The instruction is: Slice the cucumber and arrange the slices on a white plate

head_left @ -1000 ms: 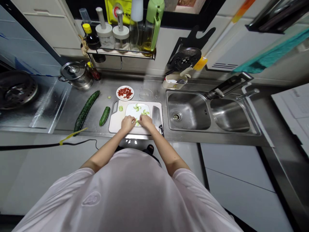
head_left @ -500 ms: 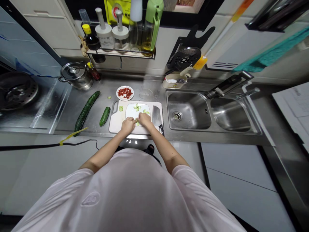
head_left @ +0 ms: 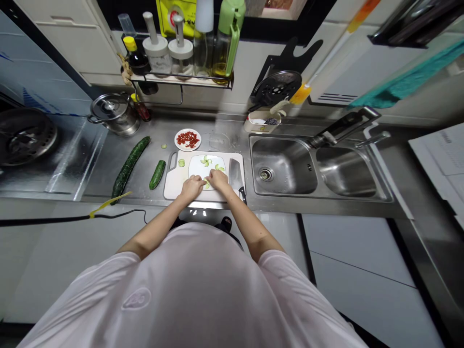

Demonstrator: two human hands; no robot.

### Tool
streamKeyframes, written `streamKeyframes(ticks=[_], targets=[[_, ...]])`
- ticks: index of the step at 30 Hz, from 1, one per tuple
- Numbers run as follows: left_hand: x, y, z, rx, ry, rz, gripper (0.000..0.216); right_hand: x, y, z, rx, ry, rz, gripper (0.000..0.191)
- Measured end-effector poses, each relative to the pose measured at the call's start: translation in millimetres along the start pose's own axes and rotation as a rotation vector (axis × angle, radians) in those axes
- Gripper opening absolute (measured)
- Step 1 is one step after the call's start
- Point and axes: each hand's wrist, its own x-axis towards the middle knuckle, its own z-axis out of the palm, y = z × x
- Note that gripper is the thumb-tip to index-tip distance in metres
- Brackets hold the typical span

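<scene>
My left hand and my right hand meet over the near edge of a white plate. Both are closed, fingertips pinched on a small cucumber slice that they partly hide. Farther back on the plate, thin green slices form a fan shape, and a smaller group of slices lies at its right edge. The plate rests on a white cutting board. A short stack of cucumber slices is on the board's left part, and a kitchen knife lies along its right side.
Left of the board lie a cut cucumber and a long whole cucumber. Behind it stands a small plate of chopped red pieces. The sink is on the right, a lidded pot at the back left.
Both hands stay at the plate's near edge with only slight finger movement. My right hand has shifted a little to the right, showing more of the slice. Other things stay put.
</scene>
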Motion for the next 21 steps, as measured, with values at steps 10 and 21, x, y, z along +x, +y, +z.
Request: streamKeyframes(ticks=[10,21], targets=[[1.6,-4.5,3.6,-0.021,0.023,0.051,0.030,-6.5,9.5,1.7,-0.001,-0.031,0.028,0.022],[-3.7,-6.1,10.3,-0.007,0.108,0.089,0.033,-11.9,13.1,-0.7,0.018,-0.005,0.033,0.023]])
